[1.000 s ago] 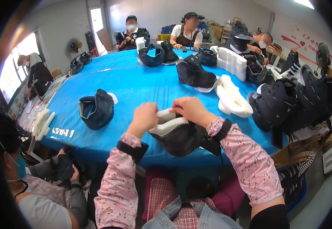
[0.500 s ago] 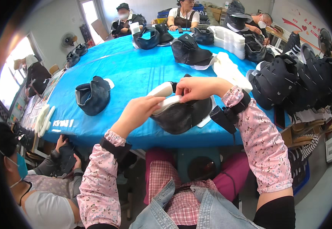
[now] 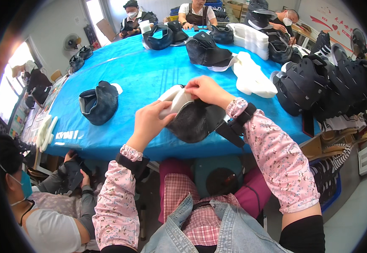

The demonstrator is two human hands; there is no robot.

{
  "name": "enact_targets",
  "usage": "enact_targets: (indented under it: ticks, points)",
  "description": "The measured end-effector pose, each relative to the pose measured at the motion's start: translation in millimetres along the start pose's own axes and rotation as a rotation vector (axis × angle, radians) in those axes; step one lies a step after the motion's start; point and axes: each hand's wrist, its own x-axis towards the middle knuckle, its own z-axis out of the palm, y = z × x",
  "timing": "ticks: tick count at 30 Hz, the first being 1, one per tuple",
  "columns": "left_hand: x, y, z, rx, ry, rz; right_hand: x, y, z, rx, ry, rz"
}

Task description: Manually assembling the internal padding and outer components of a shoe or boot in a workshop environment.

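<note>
A dark cap point(image 3: 192, 124) sits in front of me near the table's front edge, its opening facing up and left. A white foam-like strip point(image 3: 178, 104) rises from inside that opening. My left hand point(image 3: 147, 122) pinches the strip's left part, thumb near the cap's rim. With fingertips together, my right hand point(image 3: 206, 90) grips the strip's upper right end above the cap. The cap's far side is partly hidden behind my right hand and wrist.
Blue sheeting point(image 3: 141, 76) covers the table. Another dark cap point(image 3: 99, 103) stands to the left. Stacked black caps point(image 3: 306, 86) line the right edge, near white foam pieces point(image 3: 253, 78). A seated person point(image 3: 44, 215) works at lower left; several others sit beyond.
The white strip stands higher out of the cap. My left hand has shifted from lying along the rim to pinching the strip, and my right hand has moved slightly up and left.
</note>
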Motion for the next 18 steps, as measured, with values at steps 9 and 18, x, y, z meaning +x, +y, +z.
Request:
enact_targets:
  ticks: [9,18]
  points:
    - [-8,3,0,-0.144,-0.024,-0.028,-9,-12,-17,0.216,-0.267,0.076]
    - [-4,4,7,-0.028,-0.028,-0.143,-16,-11,1,-0.112,-0.168,-0.085]
